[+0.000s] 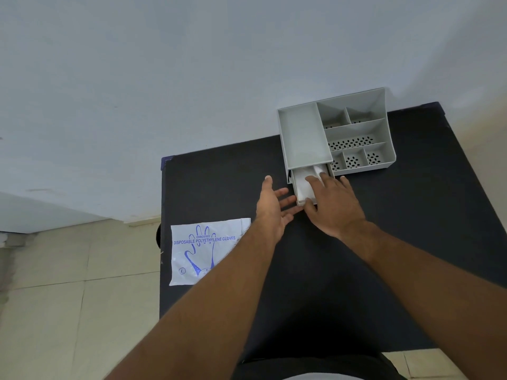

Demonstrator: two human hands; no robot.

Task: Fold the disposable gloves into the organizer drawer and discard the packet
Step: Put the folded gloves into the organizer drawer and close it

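A grey organizer (306,133) stands at the far edge of the black table (411,215), and its drawer (299,202) is pulled out toward me. Folded translucent white gloves (303,182) lie inside the drawer. My right hand (333,205) rests flat on the gloves, fingers spread, pressing them down. My left hand (273,208) is open beside the drawer's left front corner, its fingertips touching the drawer front. The glove packet (204,250), white with blue print of a hand, lies flat at the table's left edge, partly hidden under my left forearm.
The organizer's right side has several open compartments (354,144) with perforated floors. A pale blue wall (192,78) rises right behind the table. Tiled floor (68,311) lies to the left of the table.
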